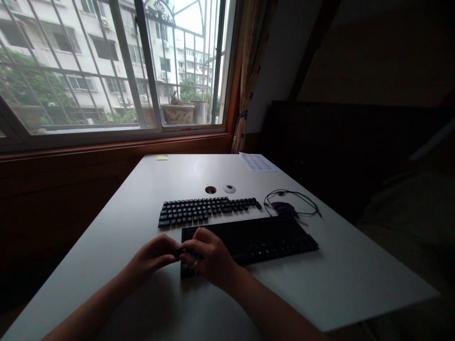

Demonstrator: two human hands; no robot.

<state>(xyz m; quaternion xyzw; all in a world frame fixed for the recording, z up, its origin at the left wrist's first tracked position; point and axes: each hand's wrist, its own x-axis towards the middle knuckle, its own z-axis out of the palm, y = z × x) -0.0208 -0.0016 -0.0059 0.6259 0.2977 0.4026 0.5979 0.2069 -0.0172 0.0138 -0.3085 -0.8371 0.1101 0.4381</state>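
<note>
A black keyboard [263, 237] lies slightly slanted on the white table, with most of its keycaps off and some along its near edge. Over its left end, my left hand [158, 253] pinches a small dark piece that looks like a keycap [177, 252]. My right hand [211, 258], with a ring on one finger, meets it there, fingers closed. Something dark shows under those fingers, too shaded to name. Behind the keyboard, loose black keycaps [194, 210] stand in rows laid out like a keyboard.
A dark cable [302, 193] loops beside a purple cloth [284, 208] at the right. Farther back are a cable hole [210, 190], a round white cover [229, 189], printed paper [259, 162] and a yellow note [162, 157]. A barred window [156, 71] rises beyond the table.
</note>
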